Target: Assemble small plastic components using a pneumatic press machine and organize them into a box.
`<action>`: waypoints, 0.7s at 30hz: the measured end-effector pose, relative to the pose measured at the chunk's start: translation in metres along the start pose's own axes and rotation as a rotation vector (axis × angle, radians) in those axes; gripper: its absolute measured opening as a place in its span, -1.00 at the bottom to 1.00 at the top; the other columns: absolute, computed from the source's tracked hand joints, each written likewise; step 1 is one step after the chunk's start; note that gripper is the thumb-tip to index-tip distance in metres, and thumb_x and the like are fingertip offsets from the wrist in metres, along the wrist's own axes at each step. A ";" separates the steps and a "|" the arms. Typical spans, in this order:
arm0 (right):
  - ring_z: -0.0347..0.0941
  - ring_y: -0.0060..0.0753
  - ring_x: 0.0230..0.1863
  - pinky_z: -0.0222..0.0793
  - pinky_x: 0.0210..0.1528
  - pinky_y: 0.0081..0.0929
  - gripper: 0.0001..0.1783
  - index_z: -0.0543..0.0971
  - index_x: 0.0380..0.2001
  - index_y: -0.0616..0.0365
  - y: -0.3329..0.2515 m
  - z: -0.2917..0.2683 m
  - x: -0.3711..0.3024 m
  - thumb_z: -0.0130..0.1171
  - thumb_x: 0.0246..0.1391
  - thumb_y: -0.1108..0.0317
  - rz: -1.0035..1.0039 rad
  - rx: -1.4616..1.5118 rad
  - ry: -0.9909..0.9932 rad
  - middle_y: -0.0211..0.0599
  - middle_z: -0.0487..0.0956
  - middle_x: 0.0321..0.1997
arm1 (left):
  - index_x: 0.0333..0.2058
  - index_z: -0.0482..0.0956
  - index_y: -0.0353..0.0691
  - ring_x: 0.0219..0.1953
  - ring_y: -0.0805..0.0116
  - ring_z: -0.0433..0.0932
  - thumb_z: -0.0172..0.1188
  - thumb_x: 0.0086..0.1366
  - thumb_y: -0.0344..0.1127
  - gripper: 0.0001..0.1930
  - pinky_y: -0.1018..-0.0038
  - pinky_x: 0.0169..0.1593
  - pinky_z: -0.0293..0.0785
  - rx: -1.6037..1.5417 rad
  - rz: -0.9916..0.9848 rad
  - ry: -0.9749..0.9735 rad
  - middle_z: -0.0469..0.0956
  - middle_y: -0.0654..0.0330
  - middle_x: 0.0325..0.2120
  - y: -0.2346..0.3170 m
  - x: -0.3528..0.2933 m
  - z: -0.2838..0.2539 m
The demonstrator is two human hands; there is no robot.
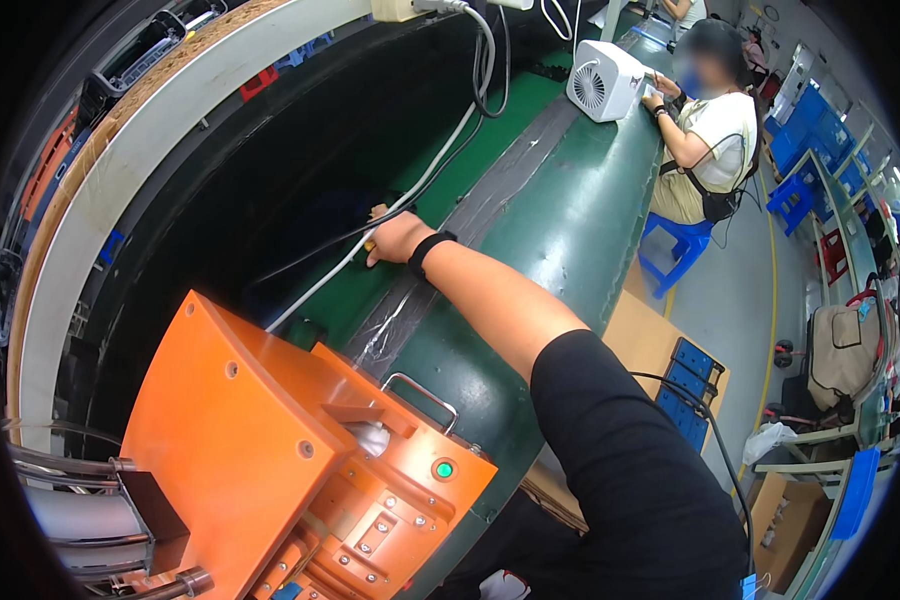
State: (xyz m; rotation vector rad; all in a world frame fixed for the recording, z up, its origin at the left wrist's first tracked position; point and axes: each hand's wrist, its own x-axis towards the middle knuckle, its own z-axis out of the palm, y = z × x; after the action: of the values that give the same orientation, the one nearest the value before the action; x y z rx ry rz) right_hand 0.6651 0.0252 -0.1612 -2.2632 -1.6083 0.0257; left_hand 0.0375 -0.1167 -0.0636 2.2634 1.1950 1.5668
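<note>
My right arm, in a black short sleeve with a black band at the wrist, stretches in from the lower right across the green work surface [510,270]. At the far side of that surface, over the dark belt area, my right hand [400,238] is closed. A small yellow-orange bit shows at its fingers, but the rest is hidden, so I cannot make out what it is. A white cable [340,265] and a thin black cable pass right at the fingers. My left hand is out of view.
An orange machine [240,420] with a green button [444,469] and a metal handle [425,395] fills the lower left. A white fan [605,82] stands farther along the surface. Beyond it, a co-worker sits on a blue stool [675,245]. A pale curved frame [100,190] borders the left.
</note>
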 end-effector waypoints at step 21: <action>0.45 0.08 0.07 0.39 0.13 -0.22 -0.81 0.67 -0.25 0.06 -0.010 0.005 -0.013 0.30 0.01 0.36 -0.074 0.255 -0.120 0.05 0.44 0.14 | 0.12 0.37 -0.56 0.09 -0.17 0.45 -0.17 0.46 0.02 -0.38 0.04 0.18 0.34 -0.125 0.035 -0.041 0.44 -0.30 0.05 -0.009 0.001 -0.004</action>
State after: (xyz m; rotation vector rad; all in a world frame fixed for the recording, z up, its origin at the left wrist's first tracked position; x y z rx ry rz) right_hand 0.6499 0.0173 -0.1658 -2.0403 -1.6435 0.3334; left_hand 0.0295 -0.1116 -0.0655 2.2371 1.0233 1.5523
